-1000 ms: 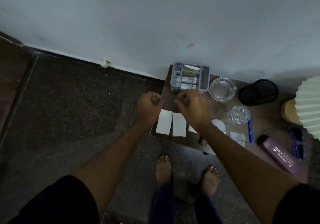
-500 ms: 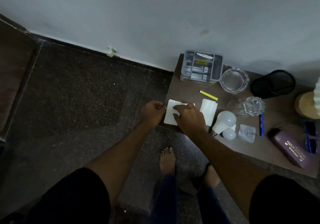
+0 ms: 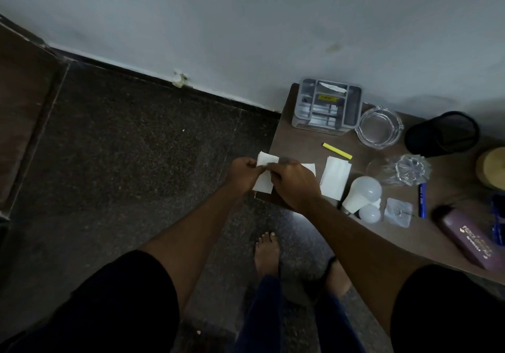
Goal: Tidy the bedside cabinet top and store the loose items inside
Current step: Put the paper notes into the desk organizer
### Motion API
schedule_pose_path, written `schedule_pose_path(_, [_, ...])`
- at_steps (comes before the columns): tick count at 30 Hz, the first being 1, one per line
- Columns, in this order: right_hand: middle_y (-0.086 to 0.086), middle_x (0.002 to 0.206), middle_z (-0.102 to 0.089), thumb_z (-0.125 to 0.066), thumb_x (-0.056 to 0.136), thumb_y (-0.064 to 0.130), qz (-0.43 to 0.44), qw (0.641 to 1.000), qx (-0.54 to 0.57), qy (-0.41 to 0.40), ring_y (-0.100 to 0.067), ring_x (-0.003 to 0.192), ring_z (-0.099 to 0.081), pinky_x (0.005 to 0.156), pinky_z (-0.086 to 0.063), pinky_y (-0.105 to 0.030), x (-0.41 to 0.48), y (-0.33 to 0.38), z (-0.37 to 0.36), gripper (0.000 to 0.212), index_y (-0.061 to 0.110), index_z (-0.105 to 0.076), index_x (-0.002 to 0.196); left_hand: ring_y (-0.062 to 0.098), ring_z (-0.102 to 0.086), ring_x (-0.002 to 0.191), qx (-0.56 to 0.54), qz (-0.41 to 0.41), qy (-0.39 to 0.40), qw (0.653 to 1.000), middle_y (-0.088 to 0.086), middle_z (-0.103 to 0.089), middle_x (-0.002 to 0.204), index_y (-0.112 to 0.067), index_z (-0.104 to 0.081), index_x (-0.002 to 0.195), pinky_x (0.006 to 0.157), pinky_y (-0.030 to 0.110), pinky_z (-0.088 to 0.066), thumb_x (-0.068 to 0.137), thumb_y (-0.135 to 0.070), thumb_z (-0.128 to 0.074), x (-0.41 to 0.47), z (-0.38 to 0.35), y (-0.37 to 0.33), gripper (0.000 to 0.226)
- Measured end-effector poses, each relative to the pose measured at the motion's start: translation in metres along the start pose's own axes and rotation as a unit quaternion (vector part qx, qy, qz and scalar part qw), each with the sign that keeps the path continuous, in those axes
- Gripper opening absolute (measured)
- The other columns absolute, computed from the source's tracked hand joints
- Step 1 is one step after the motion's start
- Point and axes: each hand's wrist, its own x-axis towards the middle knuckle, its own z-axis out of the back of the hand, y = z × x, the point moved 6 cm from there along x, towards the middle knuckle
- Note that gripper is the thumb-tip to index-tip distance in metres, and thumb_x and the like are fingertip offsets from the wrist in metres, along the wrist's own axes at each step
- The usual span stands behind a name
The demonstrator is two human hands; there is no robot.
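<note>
Bare feet [image 3: 266, 251] on the dark speckled floor [image 3: 136, 147], right in front of the table [image 3: 297, 139].

Left grip [image 3: 243, 173]: fingers curled, pinching the left edge of a white paper slip [image 3: 264, 182]. Right grip [image 3: 293, 186]: thumb and fingers closed on the same slip from the other side. The two are almost touching.

The slip sits at the table's front-left corner and overhangs the edge toward the floor. Can't tell if it rests on the wood or is lifted clear.

A second slip [image 3: 308, 167] pokes out from behind the right grip, flat on the table. A third slip [image 3: 334, 178] lies just right of it.

Further right along the front:
- big white bulb [image 3: 362, 194] on its side, small bulb [image 3: 369, 214] touching it
- clear packet [image 3: 398, 212], with a blue pen [image 3: 422, 199] beside it
- purple case [image 3: 470, 240] near the right edge, lettering too blurred to read

Mid table: a yellow stick [image 3: 337, 150] lies alone, angled, just behind the third slip. A crumpled clear wrapper [image 3: 410, 169] lies right of it.

Back row, left to right: grey organizer tray [image 3: 326, 109] against the wall [image 3: 246, 25], glass ashtray [image 3: 380, 127] just beside it, then a black mesh cup [image 3: 442, 134]. The tray has several compartments with a yellow label and a white piece inside.
</note>
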Motion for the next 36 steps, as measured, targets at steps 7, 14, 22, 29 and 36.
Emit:
schedule_pose_path(7, [-0.003, 0.117, -0.068, -0.068, 0.093, 0.025, -0.066, 0.979, 0.162, -0.103, -0.018, 0.103, -0.064, 0.088, -0.055, -0.032, -0.004, -0.011, 0.018, 0.026, 0.016, -0.066, 0.117, 0.029, -0.067, 0.095, -0.034, -0.031, 0.030, 0.999, 0.022, -0.071, 0.111, 0.005, -0.070, 0.105, 0.077, 0.039, -0.057, 0.094, -0.014, -0.068, -0.008, 0.008, -0.006, 0.022])
schedule_pose_path(14, [-0.003, 0.104, -0.074, -0.075, 0.091, 0.026, -0.168, 0.919, 0.352, -0.064, -0.016, 0.095, -0.069, 0.079, -0.055, -0.026, -0.014, -0.029, 0.037, 0.035, 0.009, -0.067, 0.121, 0.019, -0.070, 0.085, -0.090, -0.049, 0.056, 0.993, 0.017, -0.074, 0.110, -0.004, -0.071, 0.112, 0.062, 0.022, -0.057, 0.094, -0.017, -0.069, -0.026, 0.009, -0.029, 0.022])
schedule_pose_path(22, [-0.033, 0.089, -0.065, -0.071, 0.093, 0.012, -0.117, 0.907, 0.393, -0.099, -0.035, 0.079, -0.068, 0.078, -0.059, -0.049, -0.023, -0.039, 0.119, 0.034, -0.019, -0.058, 0.091, 0.027, -0.075, 0.096, -0.097, -0.127, 0.103, 0.982, 0.014, -0.076, 0.107, -0.002, -0.071, 0.113, 0.081, 0.041, -0.063, 0.094, -0.016, -0.069, -0.052, 0.001, -0.117, 0.024])
schedule_pose_path(29, [-0.018, 0.093, -0.071, -0.071, 0.092, 0.022, -0.047, 0.964, 0.213, -0.149, -0.032, 0.087, -0.068, 0.080, -0.057, -0.045, -0.008, -0.052, 0.196, 0.026, -0.003, -0.067, 0.094, 0.030, -0.073, 0.093, 0.006, -0.234, 0.053, 0.971, 0.021, -0.074, 0.104, 0.005, -0.070, 0.111, 0.076, 0.032, -0.063, 0.090, -0.010, -0.072, -0.049, -0.005, -0.200, 0.026])
schedule_pose_path(36, [-0.004, 0.100, -0.075, -0.072, 0.091, 0.026, -0.018, 0.962, 0.124, -0.241, -0.013, 0.082, -0.063, 0.075, -0.058, -0.032, 0.015, -0.066, 0.222, 0.012, 0.017, -0.068, 0.098, 0.022, -0.070, 0.090, 0.109, -0.316, -0.026, 0.942, 0.008, -0.076, 0.096, -0.007, -0.075, 0.098, 0.084, 0.038, -0.059, 0.084, -0.020, -0.077, -0.036, -0.006, -0.256, 0.019])
